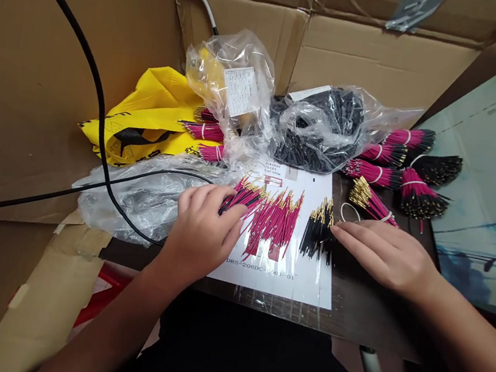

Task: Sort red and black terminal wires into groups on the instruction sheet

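Observation:
My left hand (205, 226) is closed around the left end of a pile of thin magenta wires (275, 217) with gold metal tips. Some of these wires poke out between its thumb and index finger. A smaller group of black wires (316, 229), gold tips upward, lies to the right. At that group's right edge, the fingers of my right hand (383, 254) are pressed together; what they grip, if anything, is hidden. Both groups rest on a printed white sheet (307, 290). Just beyond my right hand lie a white loop (349, 212) and a tied magenta bundle (372, 202).
Tied wire bundles (417, 163) crowd the right back. Behind the sheet sit a clear bag with black contents (325, 129), a labelled clear bag (243, 87) and yellow fabric (148, 104). A black cable (103, 98) crosses the left side. Cardboard (385, 63) encloses the back.

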Motion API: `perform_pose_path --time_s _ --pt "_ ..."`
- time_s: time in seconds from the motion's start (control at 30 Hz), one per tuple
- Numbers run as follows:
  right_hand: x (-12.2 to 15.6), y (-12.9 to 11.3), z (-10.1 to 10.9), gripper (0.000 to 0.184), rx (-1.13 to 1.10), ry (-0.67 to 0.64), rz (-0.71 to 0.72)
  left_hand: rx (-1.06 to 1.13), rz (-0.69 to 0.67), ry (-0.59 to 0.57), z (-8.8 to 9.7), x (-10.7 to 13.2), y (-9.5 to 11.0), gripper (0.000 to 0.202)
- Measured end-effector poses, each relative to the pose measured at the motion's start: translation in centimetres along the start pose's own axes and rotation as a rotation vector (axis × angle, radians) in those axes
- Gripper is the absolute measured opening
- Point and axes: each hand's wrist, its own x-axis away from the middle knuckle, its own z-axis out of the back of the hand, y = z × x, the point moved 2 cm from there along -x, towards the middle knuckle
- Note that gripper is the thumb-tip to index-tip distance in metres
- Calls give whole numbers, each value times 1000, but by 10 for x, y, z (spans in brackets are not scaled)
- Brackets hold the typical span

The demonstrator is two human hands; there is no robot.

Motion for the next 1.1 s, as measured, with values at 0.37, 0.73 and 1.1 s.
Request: perform_pose_path --time_s 0.37,0.73,1.1 --pt "-22 0 -16 32 72 88 -53 -39 -164 54 -14 19 16 41" --pt "-112 -15 -49 53 -149 -157 -85 123 -248 31 -10 22 14 44" --pt "-114 -9 -53 50 -198 -168 -63 62 -119 81 -14 21 11 37"
